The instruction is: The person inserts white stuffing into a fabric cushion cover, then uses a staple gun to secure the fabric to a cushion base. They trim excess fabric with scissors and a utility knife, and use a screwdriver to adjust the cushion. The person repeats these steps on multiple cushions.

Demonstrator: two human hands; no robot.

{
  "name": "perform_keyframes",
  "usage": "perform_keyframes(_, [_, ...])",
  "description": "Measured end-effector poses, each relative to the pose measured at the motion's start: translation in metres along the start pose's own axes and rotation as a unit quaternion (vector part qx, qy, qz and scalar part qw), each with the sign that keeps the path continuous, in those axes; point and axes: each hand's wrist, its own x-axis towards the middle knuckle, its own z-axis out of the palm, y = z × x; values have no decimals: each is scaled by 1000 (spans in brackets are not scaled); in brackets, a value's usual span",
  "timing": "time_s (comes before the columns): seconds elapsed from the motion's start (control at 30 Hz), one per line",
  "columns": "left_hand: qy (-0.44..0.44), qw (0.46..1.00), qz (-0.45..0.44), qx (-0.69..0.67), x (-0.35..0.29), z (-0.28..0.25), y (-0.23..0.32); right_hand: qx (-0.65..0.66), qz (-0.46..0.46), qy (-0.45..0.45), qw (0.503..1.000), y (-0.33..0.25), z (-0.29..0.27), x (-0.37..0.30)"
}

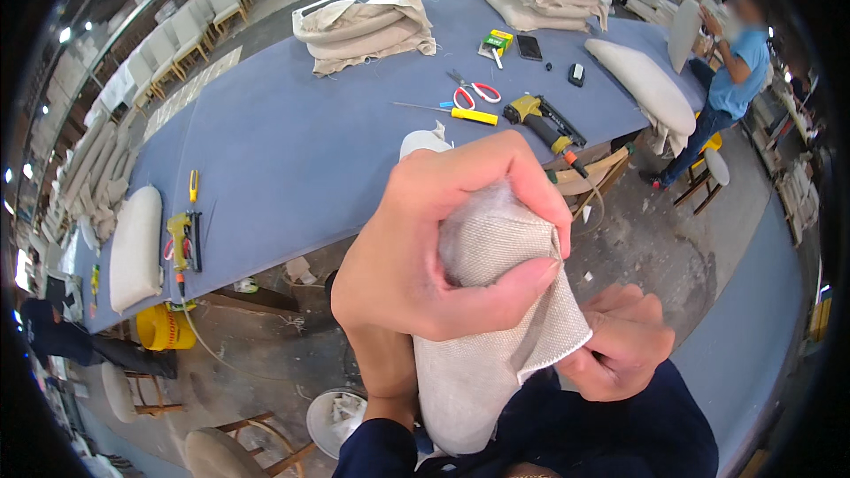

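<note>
Close in front of me is a padded cushion [460, 389] covered in beige woven fabric, with some whitish wadding showing at its near end. My left hand [381, 239] curls round that end, its thumb pressing on the fabric and its fingers bent over the top. My right hand [624, 345] is closed on the loose fabric flap [553, 336] at the cushion's right side, pinching its edge. The flap stretches taut between the two hands. The cushion's far end is hidden behind my left hand.
On the blue-grey table [283, 168] lie a staple gun [540, 119], yellow-handled screwdriver [474, 115], scissors [474, 93], phone [529, 47] and stacked beige covers [372, 31]. A second staple gun [180, 239] lies left. A white bucket [336, 420] stands below; a co-worker [748, 62] handles a cushion at right.
</note>
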Motion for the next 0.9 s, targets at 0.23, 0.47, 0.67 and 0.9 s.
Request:
perform_keyframes(0.23, [-26, 998, 58, 22, 4, -12, 4, -8, -38, -73, 997, 16, -13, 2])
perform_keyframes(0.47, [-56, 996, 60, 21, 5, -13, -1, 15, -54, -40, 998, 25, -14, -18])
perform_keyframes(0.67, [-57, 996, 68, 32, 3, -6, -2, 14, -3, 54, 998, 11, 9, -23])
perform_keyframes(0.9, [-66, 995, 70, 14, 2, -14, 1, 57, 14, 48, 997, 10, 14, -20])
